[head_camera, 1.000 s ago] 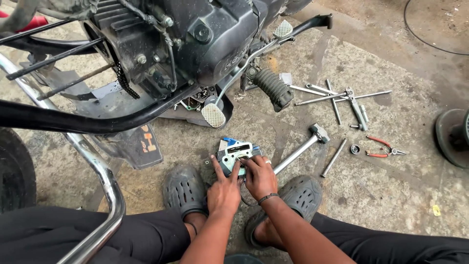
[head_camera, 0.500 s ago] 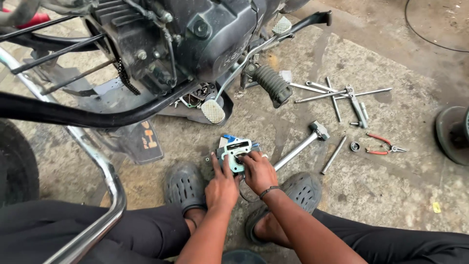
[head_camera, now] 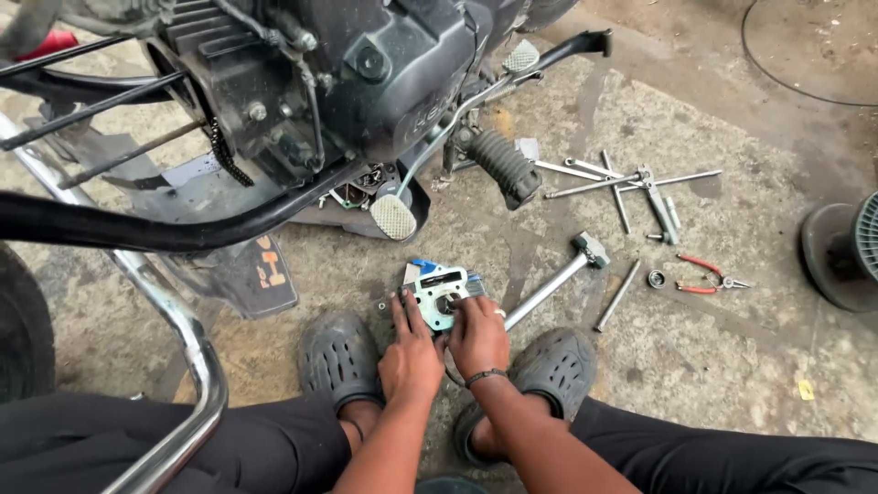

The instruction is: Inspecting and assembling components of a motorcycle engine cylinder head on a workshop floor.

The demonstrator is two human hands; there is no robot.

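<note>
Teal gasket [head_camera: 437,291] partly covered by fingers of left hand [head_camera: 412,357] and right hand [head_camera: 477,337]; lower edge not visible. Part beneath gasket hidden, kind undeterminable. Hammer [head_camera: 558,279] handle end concealed behind right hand. Round black object [head_camera: 841,252] cut off at right edge. Tyre [head_camera: 23,338] cropped at left edge. Small ring [head_camera: 656,278] beside pliers [head_camera: 709,276] too small to identify.

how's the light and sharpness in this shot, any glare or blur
Head view: soft, even daylight with only faint shadows; the hands, left and right, and the green gasket they press look sharp, with no motion blur. Mild glare runs along the chrome bar. The engine stays dark but readable. The wide lens bends the frame's edges a little.
</note>
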